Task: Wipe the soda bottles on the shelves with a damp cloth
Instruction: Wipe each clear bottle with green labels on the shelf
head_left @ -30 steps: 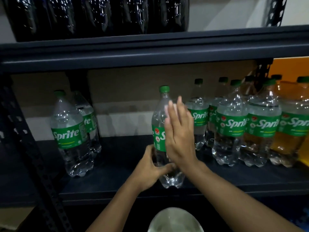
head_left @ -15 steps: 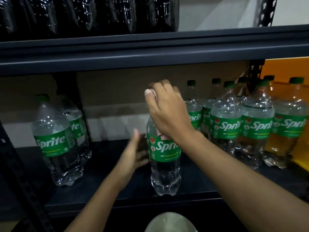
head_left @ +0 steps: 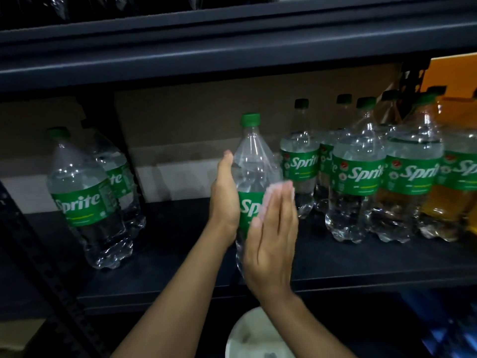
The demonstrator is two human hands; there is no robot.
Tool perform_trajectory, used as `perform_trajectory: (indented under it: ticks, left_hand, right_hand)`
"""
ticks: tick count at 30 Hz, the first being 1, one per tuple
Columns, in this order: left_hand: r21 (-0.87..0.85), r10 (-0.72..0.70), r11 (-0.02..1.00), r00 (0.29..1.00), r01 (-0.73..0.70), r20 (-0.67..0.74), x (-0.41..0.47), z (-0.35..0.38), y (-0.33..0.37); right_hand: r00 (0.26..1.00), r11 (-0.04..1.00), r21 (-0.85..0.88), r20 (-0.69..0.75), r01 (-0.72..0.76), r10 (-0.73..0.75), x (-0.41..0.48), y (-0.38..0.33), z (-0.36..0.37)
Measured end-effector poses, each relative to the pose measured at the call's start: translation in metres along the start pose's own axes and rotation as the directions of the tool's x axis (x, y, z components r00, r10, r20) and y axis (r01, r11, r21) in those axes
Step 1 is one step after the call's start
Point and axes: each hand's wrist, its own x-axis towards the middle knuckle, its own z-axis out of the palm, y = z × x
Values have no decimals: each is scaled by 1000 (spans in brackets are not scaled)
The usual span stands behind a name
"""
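Observation:
A clear Sprite bottle (head_left: 254, 161) with a green cap stands upright near the front of the dark shelf (head_left: 180, 254). My left hand (head_left: 223, 200) lies flat against its left side, fingers pointing up. With straight fingers, my right hand (head_left: 271, 249) presses a pale cloth (head_left: 277, 188) onto the front of the bottle over the green label. Only a bit of the cloth shows at my fingertips.
Two Sprite bottles (head_left: 80, 192) stand at the left, and several more (head_left: 357, 177) are packed at the right. The upper shelf beam (head_left: 232, 55) carries dark bottles (head_left: 77, 6). A white bowl (head_left: 253, 334) sits below my wrists. A perforated post (head_left: 51, 280) slants at the left.
My right hand has come down from the bottle's cap to the label with the cloth. My left hand has moved up against the bottle's left side.

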Motion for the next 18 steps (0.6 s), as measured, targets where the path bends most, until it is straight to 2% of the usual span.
perform_trajectory:
  ticks: [3,6,8,10,13,16,18]
  left_hand:
    - [-42,-21,999,999,19,-41,0,0,0]
    - [-38,-19,999,999,17,-38,-2,1,1]
    - [-25,-9,1000,999,7,-44,-4,3,3]
    - [-19,-2,1000,1000,1,-24,-5,2,4]
    - [8,20,1000,999,-20,33,-4,0,5]
    - [105,84,990,989,-97,118,-1,-4,5]
    - [147,56,986,983,-82,174,-2,-8,7]
  right_hand:
    - [993,999,-12,107,-51,52,-44,19,-3]
    - [972,993,53,215,-106,92,-60,38,-15]
    - [967,994,73,251,-76,55,-56,49,-20]
    - [968,995,96,250,-8,-16,-39,52,-21]
    - [980,986,163,191,19,-50,12,35,-19]
    - [994,986,163,114,-13,-6,73,2,-17]
    - [994,990,125,95,-68,56,105,-16,-18]
